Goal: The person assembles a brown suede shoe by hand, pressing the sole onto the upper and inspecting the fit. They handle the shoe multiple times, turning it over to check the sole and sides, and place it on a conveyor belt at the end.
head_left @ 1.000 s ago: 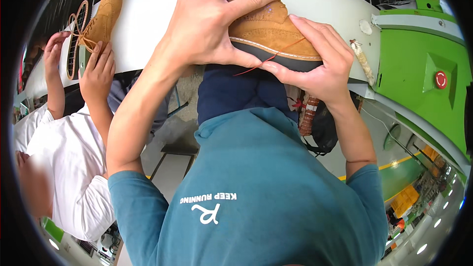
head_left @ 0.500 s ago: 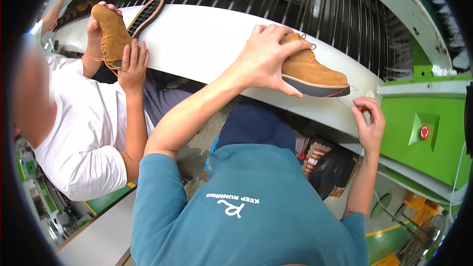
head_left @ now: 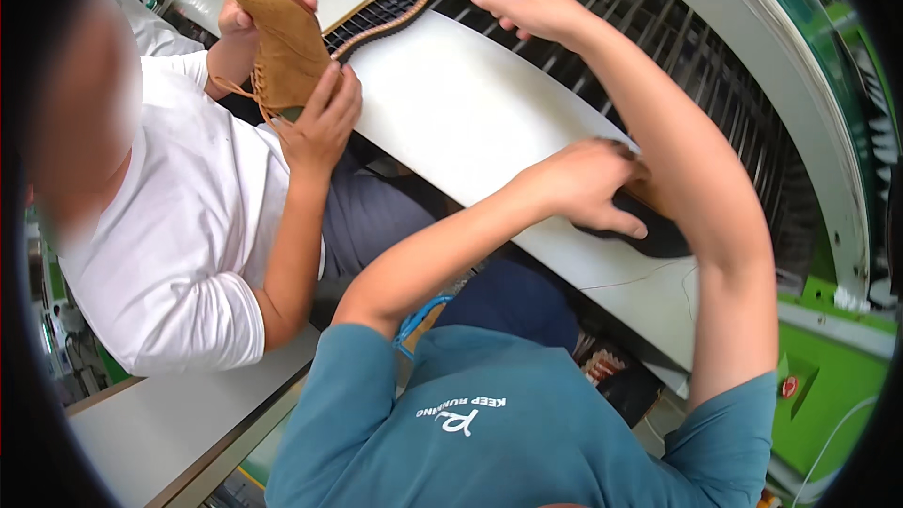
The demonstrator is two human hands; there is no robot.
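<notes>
My left hand (head_left: 597, 181) is closed over a tan lace-up shoe (head_left: 666, 239) with a black sole, on the white tabletop. My right forearm crosses in front of the shoe's toe and hides it. Raised beyond the tabletop, over the metal rods, my right hand (head_left: 531, 7) has its fingers curled and the thumb side pointing left; anything pinched there is too small to make out. A thin thread (head_left: 640, 277) lies slack on the tabletop beside the shoe.
To my left a co-worker in a white shirt holds a tan boot (head_left: 287, 42) in both hands. A sole (head_left: 414, 9) lies behind it on the white tabletop (head_left: 442, 122). Dark metal rods (head_left: 724, 85) run along the far side. A green machine panel with a red button (head_left: 789, 387) stands at right.
My right hand has swung up and left from beside the shoe's toe to above the rods. The view has shifted, and the shoe now sits lower in it, still in my left hand.
</notes>
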